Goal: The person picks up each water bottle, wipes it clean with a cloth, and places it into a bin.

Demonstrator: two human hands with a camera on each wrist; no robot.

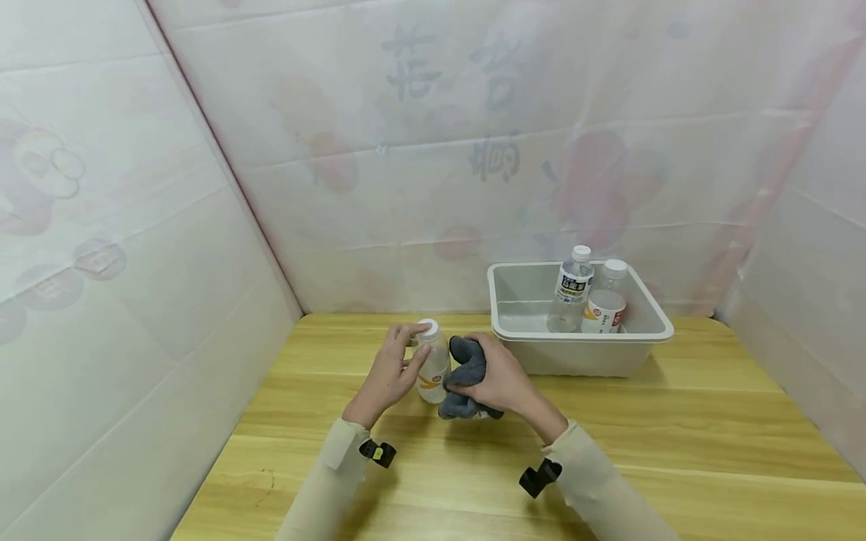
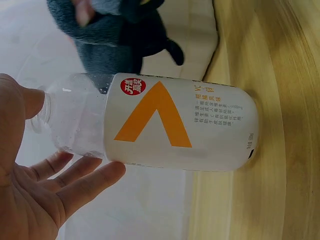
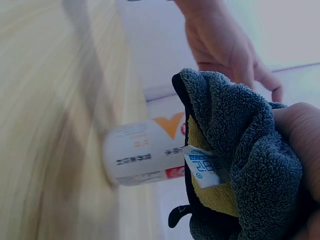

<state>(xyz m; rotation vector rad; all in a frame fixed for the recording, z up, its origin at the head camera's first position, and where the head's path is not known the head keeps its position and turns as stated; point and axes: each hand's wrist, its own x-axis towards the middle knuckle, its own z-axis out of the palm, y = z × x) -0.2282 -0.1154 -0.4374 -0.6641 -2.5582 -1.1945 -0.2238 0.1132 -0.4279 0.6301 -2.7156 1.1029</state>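
A clear plastic bottle (image 1: 435,368) with a white cap and a white label bearing an orange mark stands upright on the table. My left hand (image 1: 390,372) holds it near the top, thumb across the neck in the left wrist view and fingertips along its shoulder. In my right hand (image 1: 502,378) is a bunched grey towel (image 3: 240,135) with a yellowish underside, black edging and a small white tag. The towel is close beside the bottle's right side. Part of the right hand's grip is hidden behind the towel's folds.
A light grey plastic bin (image 1: 575,357) stands at the back right of the wooden table (image 1: 676,451). Inside it are a bottle with a dark-and-white label (image 1: 572,289) and another white-capped bottle (image 1: 604,304). Printed white sheeting (image 1: 419,188) hangs behind the table.
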